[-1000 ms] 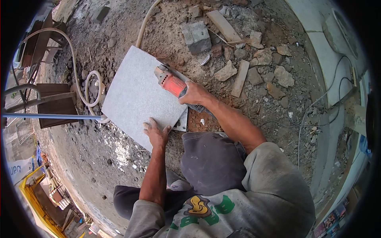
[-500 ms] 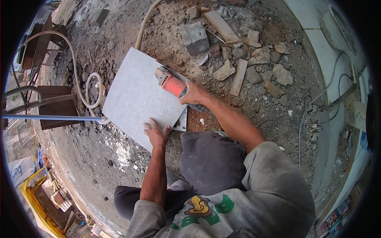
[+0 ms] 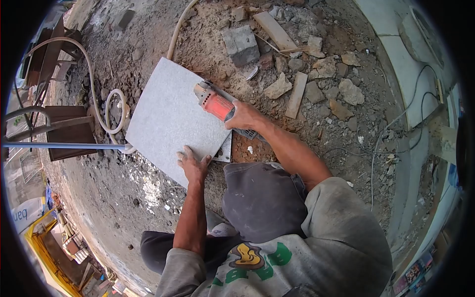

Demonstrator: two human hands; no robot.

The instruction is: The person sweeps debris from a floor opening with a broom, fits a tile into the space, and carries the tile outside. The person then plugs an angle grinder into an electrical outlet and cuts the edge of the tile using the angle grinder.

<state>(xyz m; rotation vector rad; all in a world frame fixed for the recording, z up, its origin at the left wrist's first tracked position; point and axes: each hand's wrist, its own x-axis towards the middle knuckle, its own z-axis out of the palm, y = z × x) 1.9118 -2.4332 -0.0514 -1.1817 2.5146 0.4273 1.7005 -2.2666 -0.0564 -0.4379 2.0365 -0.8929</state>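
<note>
A large pale grey tile [image 3: 163, 106] lies in front of me, tilted in the view. My right hand [image 3: 242, 116] wraps round the body of a red angle grinder [image 3: 217, 105], which sits over the tile's right edge. The grinder's head points to the upper left; its disc is mostly hidden. My left hand [image 3: 194, 166] rests flat on the tile near its lower edge, fingers spread. Under the tile's right corner, a smaller piece of tile [image 3: 225, 150] sticks out.
A grey concrete block [image 3: 241, 45], broken stones [image 3: 352, 91] and wooden strips [image 3: 297, 95] lie beyond the grinder. A pale hose [image 3: 118, 111] curls left of the tile, by a blue pole [image 3: 64, 146]. Thin cables [image 3: 376, 158] run along the right.
The grinder has edged slightly along the tile's right edge towards me. My left hand stays in the same place on the tile.
</note>
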